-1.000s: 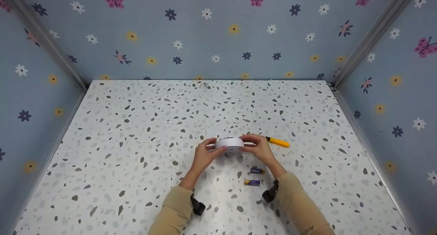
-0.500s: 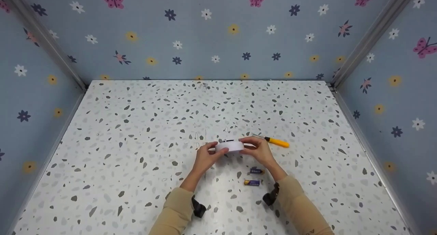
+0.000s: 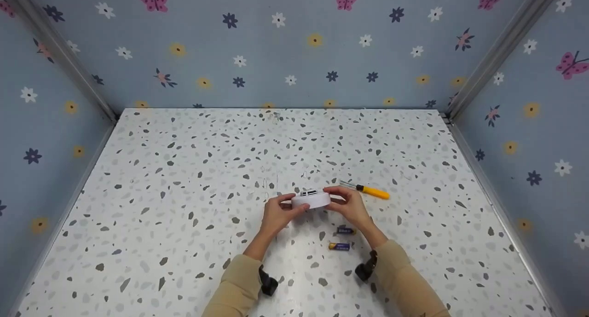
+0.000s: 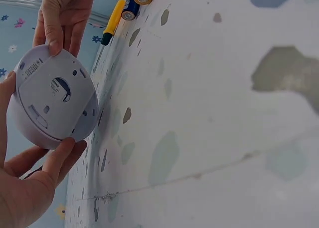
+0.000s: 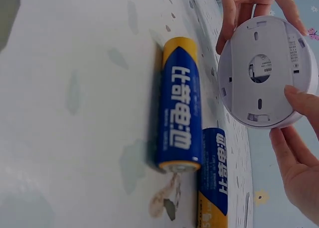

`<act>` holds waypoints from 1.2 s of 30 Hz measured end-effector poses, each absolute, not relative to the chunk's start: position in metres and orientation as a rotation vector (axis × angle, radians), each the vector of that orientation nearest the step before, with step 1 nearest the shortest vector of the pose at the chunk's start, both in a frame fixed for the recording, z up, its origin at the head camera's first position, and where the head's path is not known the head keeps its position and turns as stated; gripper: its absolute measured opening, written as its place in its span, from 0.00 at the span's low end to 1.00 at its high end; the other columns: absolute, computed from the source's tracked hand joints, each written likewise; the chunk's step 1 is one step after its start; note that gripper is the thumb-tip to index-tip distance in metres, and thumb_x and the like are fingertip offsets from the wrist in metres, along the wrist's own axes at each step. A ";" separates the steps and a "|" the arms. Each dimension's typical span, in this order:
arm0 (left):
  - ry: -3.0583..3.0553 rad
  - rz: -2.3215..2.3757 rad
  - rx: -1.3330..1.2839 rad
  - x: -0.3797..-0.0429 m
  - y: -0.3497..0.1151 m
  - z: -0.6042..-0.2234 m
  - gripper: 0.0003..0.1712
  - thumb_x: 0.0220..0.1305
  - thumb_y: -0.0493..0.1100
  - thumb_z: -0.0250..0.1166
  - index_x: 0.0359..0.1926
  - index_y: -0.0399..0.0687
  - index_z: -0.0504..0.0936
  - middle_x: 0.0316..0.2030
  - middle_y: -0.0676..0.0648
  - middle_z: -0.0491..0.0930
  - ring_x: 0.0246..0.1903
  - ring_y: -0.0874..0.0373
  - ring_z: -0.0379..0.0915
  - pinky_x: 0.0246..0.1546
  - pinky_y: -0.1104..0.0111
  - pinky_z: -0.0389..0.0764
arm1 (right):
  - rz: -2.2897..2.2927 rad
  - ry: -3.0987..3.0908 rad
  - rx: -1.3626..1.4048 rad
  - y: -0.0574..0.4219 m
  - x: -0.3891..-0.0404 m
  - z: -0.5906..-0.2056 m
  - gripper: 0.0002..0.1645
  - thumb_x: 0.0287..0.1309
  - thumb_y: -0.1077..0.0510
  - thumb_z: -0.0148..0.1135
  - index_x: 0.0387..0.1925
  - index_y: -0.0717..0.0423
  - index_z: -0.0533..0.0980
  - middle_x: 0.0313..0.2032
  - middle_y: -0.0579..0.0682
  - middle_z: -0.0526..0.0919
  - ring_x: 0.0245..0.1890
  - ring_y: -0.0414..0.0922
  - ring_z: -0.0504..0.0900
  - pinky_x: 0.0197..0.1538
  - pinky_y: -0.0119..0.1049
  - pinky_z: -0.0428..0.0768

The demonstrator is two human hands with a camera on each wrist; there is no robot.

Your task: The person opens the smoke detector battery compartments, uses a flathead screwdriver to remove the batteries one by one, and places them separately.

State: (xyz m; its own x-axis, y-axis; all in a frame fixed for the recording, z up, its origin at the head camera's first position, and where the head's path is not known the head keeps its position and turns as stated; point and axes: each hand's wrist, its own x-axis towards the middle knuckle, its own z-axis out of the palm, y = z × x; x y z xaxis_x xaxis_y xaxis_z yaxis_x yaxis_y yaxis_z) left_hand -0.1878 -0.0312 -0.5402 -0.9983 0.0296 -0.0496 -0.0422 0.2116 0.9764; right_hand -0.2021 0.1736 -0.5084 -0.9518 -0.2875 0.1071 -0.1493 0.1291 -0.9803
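A round white smoke detector (image 3: pixel 311 200) is held between both hands above the table. My left hand (image 3: pixel 277 212) grips its left edge, thumb on the near side and fingers behind. At the opposite edge, my right hand (image 3: pixel 353 210) pinches it between thumb and fingers. Dark slots show on its far upper side in the head view. Its flat back (image 5: pixel 266 73), with a central hole, small slots and a printed label, faces the wrist cameras. Just right of the right hand lies a screwdriver (image 3: pixel 375 192) with a yellow handle.
Two blue-and-yellow batteries lie near the right forearm: one battery (image 3: pixel 346 231) farther off, the other battery (image 3: pixel 339 246) nearer. The speckled white table (image 3: pixel 184 170) meets flowered blue walls (image 3: pixel 294 50) at the back and sides.
Both hands have tilted the smoke detector and drawn it slightly nearer, so more of its dark slots show. The screwdriver's metal shaft has come into view as the right hand shifted.
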 end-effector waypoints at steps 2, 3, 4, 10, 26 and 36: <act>2.383 1.987 -0.018 -0.189 -0.030 -0.542 0.37 0.39 0.53 0.72 0.48 0.34 0.76 0.40 0.39 0.78 0.34 0.53 0.77 0.33 0.68 0.79 | -1.955 2.290 -0.432 0.173 -0.202 -0.509 0.21 0.44 0.76 0.61 0.45 0.73 0.72 0.46 0.64 0.74 0.50 0.55 0.71 0.51 0.46 0.71; 2.372 2.011 -0.017 -0.189 -0.030 -0.542 0.37 0.39 0.52 0.73 0.48 0.34 0.76 0.39 0.38 0.78 0.34 0.53 0.78 0.33 0.68 0.79 | -1.952 2.299 -0.423 0.173 -0.201 -0.509 0.21 0.44 0.76 0.61 0.45 0.73 0.72 0.46 0.63 0.74 0.50 0.55 0.71 0.51 0.46 0.71; 2.356 2.034 -0.020 -0.189 -0.030 -0.543 0.36 0.39 0.51 0.73 0.48 0.34 0.76 0.39 0.38 0.78 0.34 0.52 0.78 0.33 0.69 0.79 | -1.948 2.307 -0.411 0.173 -0.201 -0.509 0.21 0.44 0.75 0.61 0.45 0.72 0.72 0.47 0.63 0.74 0.50 0.55 0.71 0.52 0.46 0.71; 2.256 2.144 -0.015 -0.187 -0.029 -0.543 0.36 0.40 0.44 0.73 0.50 0.30 0.73 0.42 0.33 0.75 0.37 0.48 0.77 0.35 0.69 0.79 | -1.924 2.343 -0.350 0.171 -0.199 -0.509 0.21 0.45 0.73 0.62 0.46 0.69 0.73 0.46 0.60 0.76 0.48 0.53 0.74 0.51 0.45 0.72; 2.289 2.220 0.186 -0.176 -0.031 -0.515 0.34 0.39 0.32 0.72 0.50 0.23 0.69 0.49 0.29 0.68 0.48 0.38 0.67 0.48 0.57 0.72 | -1.982 2.142 -0.407 0.178 -0.208 -0.525 0.34 0.37 0.67 0.69 0.51 0.68 0.69 0.51 0.61 0.72 0.54 0.53 0.68 0.55 0.40 0.69; 2.395 2.136 0.309 -0.179 -0.031 -0.518 0.33 0.38 0.31 0.72 0.48 0.23 0.70 0.48 0.30 0.69 0.48 0.39 0.67 0.48 0.57 0.72 | -2.013 2.116 -0.342 0.176 -0.210 -0.529 0.36 0.36 0.72 0.68 0.52 0.73 0.65 0.54 0.67 0.67 0.56 0.56 0.65 0.57 0.42 0.66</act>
State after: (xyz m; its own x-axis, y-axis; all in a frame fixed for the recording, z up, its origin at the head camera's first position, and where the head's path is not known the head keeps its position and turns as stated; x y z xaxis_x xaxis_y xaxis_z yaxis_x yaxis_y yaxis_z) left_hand -0.1791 -0.0312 -0.5177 -0.9782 0.0875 0.1882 0.1969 0.1050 0.9748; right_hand -0.2101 0.1757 -0.5288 -0.9530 -0.3026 0.0140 -0.0290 0.0451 -0.9986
